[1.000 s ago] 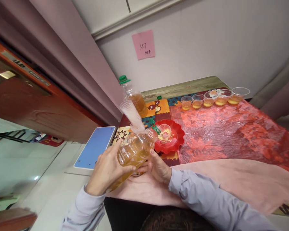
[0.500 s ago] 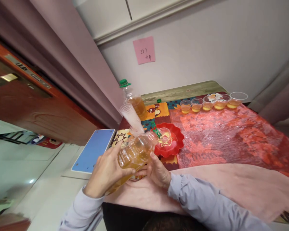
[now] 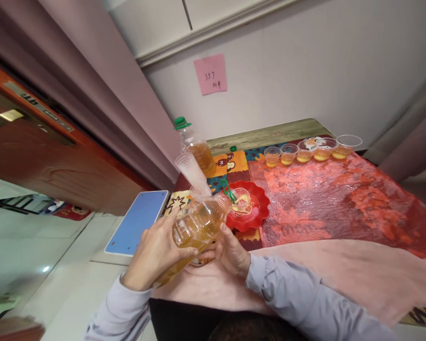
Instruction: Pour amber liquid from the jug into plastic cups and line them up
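Observation:
A clear plastic bottle of amber liquid [image 3: 199,222] lies tilted in my hands, its neck toward the red plate. My left hand [image 3: 156,251] is closed round its body. My right hand [image 3: 230,251] grips it from the right, thumb near the shoulder and fingers underneath. Just past the neck, a red scalloped plate [image 3: 261,215] bears a clear plastic cup [image 3: 246,193] with a little yellowish content and a green-handled utensil [image 3: 227,189]. The bottle's mouth overlaps the cup in view; whether liquid flows I cannot tell. Behind the bottle leans a stack of clear cups [image 3: 193,173].
A second amber bottle with a green cap [image 3: 203,158] stands at the back left. A loose green cap [image 3: 233,148] lies beside it. Several clear cups [image 3: 307,154] holding a little yellow line the table's far edge. A pink cloth [image 3: 305,265] covers the near edge; a blue board [image 3: 138,220] is at left.
The view has shifted very slightly. My hands hold the tilted bottle in nearly the same pose, and its liquid reaches a little nearer the neck.

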The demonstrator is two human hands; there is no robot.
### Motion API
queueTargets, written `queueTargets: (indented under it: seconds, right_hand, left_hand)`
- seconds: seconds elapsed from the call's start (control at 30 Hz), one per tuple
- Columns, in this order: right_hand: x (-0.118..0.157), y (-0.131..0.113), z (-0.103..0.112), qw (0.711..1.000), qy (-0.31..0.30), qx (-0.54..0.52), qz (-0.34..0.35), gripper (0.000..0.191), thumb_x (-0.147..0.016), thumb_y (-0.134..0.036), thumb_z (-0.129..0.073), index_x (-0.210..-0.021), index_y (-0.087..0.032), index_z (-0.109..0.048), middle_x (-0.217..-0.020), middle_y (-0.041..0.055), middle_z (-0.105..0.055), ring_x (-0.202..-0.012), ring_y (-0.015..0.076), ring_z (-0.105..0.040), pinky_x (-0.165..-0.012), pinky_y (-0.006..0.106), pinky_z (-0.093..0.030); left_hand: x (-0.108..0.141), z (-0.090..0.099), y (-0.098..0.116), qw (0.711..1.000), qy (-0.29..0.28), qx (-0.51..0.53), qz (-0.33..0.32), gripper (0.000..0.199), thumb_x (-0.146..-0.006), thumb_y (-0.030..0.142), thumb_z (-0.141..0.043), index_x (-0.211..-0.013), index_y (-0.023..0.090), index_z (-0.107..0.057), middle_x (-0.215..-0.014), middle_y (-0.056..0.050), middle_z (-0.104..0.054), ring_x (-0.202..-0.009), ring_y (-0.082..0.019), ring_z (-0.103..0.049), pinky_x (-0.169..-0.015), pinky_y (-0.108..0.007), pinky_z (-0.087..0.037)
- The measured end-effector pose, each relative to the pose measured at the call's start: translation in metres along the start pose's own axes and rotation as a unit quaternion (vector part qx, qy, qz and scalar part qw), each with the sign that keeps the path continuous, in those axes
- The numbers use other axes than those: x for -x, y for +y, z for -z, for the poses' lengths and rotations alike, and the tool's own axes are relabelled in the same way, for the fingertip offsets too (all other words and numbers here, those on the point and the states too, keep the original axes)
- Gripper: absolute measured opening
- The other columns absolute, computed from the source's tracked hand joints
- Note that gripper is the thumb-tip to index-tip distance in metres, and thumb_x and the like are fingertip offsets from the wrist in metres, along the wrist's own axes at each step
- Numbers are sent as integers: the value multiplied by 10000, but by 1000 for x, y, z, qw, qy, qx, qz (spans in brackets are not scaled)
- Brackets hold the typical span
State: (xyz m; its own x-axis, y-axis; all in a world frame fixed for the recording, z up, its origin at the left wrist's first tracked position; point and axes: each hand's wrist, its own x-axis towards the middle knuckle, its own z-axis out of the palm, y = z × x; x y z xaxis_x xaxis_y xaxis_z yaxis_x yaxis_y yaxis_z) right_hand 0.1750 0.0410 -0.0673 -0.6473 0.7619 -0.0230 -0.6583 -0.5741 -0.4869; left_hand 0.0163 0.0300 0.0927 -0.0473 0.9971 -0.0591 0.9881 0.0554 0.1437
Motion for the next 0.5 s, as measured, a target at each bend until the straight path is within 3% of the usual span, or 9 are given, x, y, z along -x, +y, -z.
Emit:
queueTargets:
  seconds: [0.23,0.5]
  right_hand:
    - [-1,1,3,1000,-4,-2,-5,842,-874,-853,-584,-1461,-250,-553,-1341,151,-750,-1048,309,-784,-958,548,-603]
    - [-1,1,5,1000,-4,-2,-5,870,-867,-859,-587,-1456,-221,-553,-1302,163,-761,-1008,292,-788,-935,502,-608]
  left_hand:
    - [0,-5,-6,1000,17,9,-17,1061,-624,478,-910,-1566,243,-482,-1444,-159,-699,-1310,-386,-682,-1082,-515,-554]
    - [-1,-6,-8,1000,10,-8,-11,1035,-647,495,-907,-1559,244,-485,-1469,-165,-679,-1324,-397,-674,-1095,-497,-545]
